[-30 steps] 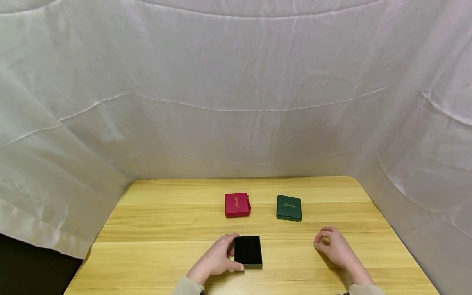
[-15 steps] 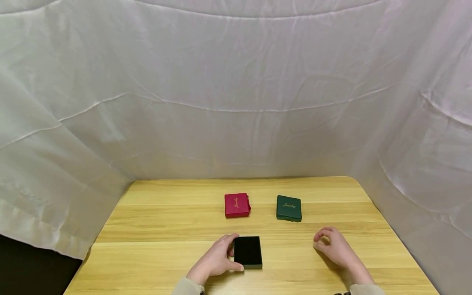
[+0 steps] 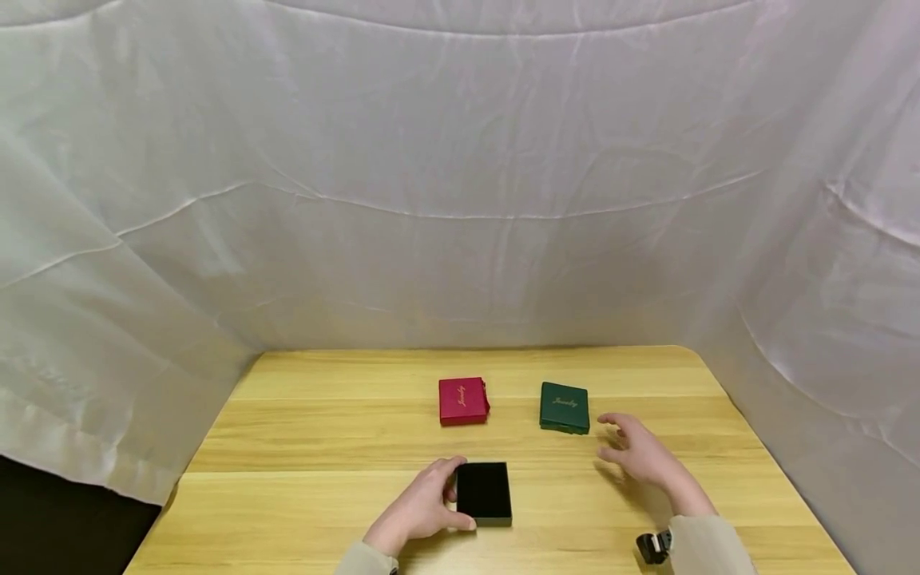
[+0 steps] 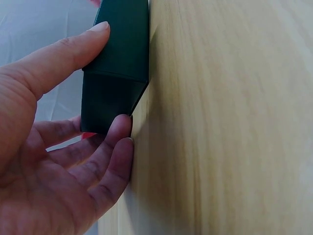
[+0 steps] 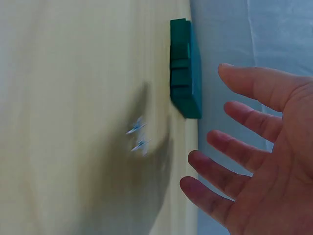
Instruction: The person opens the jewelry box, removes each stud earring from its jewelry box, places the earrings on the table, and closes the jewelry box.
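My left hand grips the left side of an uncovered green box with a black inner pad facing up. In the left wrist view its thumb lies along one side of the box, with fingers at the near end. My right hand hovers over the table just right of a green lid-like box lettered "Jewelry". In the right wrist view its fingers are spread and hold nothing. Two small shiny, star-like pieces with pale blue centres lie on the table in the hand's shadow.
A red "Jewelry" box with a ribbon at its right edge lies at the back, left of the green one. The wooden table is enclosed by pale hanging cloth at the back and sides.
My right hand has moved forward and slightly left, toward the green lettered box, and its pinched thumb and forefinger have parted. The left hand and the box it grips stay put.
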Available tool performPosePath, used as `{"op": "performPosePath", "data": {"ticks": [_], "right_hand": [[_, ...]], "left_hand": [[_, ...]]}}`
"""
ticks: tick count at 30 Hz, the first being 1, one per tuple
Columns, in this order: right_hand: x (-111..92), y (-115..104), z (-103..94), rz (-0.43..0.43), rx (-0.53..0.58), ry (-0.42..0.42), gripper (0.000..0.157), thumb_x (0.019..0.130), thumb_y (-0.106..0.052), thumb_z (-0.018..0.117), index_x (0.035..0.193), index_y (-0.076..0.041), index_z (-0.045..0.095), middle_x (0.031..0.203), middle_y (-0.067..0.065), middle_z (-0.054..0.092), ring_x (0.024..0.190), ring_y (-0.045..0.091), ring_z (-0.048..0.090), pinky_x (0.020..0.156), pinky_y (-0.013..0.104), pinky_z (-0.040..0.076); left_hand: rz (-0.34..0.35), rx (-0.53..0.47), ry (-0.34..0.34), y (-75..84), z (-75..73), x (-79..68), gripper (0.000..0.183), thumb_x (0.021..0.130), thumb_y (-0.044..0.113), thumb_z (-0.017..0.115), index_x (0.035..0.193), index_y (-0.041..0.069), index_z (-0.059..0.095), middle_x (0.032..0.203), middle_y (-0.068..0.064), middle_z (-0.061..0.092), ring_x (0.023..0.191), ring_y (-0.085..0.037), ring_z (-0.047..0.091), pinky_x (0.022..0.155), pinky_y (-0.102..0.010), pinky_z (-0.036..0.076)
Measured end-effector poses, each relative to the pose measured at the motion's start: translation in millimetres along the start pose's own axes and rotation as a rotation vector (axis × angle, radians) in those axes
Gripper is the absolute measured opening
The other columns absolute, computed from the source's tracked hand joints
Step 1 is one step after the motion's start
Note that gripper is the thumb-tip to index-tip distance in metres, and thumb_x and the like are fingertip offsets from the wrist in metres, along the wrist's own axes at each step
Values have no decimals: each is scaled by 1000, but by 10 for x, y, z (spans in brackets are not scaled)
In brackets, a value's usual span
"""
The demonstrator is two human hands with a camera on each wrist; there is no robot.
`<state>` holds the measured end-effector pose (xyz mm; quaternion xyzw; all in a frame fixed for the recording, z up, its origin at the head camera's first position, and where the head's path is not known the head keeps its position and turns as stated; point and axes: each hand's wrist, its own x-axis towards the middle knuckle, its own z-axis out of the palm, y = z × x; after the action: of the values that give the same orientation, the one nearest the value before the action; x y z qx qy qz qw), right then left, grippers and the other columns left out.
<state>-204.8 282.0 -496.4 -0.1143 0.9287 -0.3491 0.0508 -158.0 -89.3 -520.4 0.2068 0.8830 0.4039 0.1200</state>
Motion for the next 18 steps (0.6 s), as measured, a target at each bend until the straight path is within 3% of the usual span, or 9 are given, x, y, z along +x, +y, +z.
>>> {"op": "performPosePath", "data": {"ticks": [9, 18], "right_hand": [[300, -35, 20, 7, -40, -19, 71, 80, -18, 70, 137, 1, 31, 134, 29, 33, 116, 47, 37, 88, 56, 36], [496, -37, 66, 18, -82, -21, 86, 73, -18, 76, 140, 0, 26, 138, 29, 26, 122, 46, 29, 95, 59, 27]], "left_hand": [[-1, -2, 2, 12, -7, -2, 89, 62, 34, 82, 134, 5, 39, 86, 0, 49, 74, -12, 48, 65, -23, 40], [7, 21, 1, 0, -12, 8, 89, 62, 35, 82, 135, 4, 39, 85, 2, 49, 74, -12, 48, 65, -23, 41]]}}
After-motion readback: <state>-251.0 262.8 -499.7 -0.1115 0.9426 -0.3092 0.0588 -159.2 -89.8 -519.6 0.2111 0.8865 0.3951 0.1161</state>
